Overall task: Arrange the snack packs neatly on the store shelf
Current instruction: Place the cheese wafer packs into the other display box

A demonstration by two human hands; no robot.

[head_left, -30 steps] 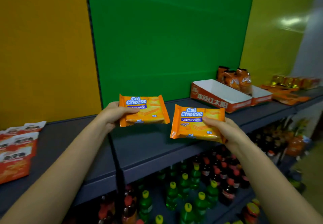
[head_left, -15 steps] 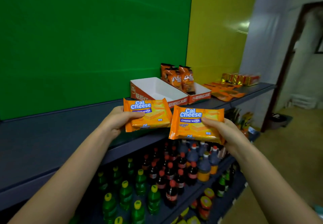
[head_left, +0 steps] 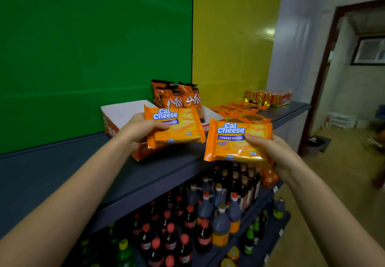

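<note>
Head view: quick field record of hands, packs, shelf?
left hand: grips left Cal Cheese pack, held over white tray
right hand: grips right Cal Cheese pack, at shelf front edge
shelf: dark grey, bare at left
behind tray: orange snack bags, upright
lower shelf: bottles

The two wafer packs, one (head_left: 175, 128) and the other (head_left: 237, 141), are wrapped in shiny, crinkly orange plastic. The shelf (head_left: 62, 175) is seen as smooth, dull dark grey, while the open box (head_left: 123, 110) looks like plain white card inside. The bottles (head_left: 208, 214) below are made of shiny plastic, and the green wall panel (head_left: 93, 48) is smooth and a little glossy.
</note>
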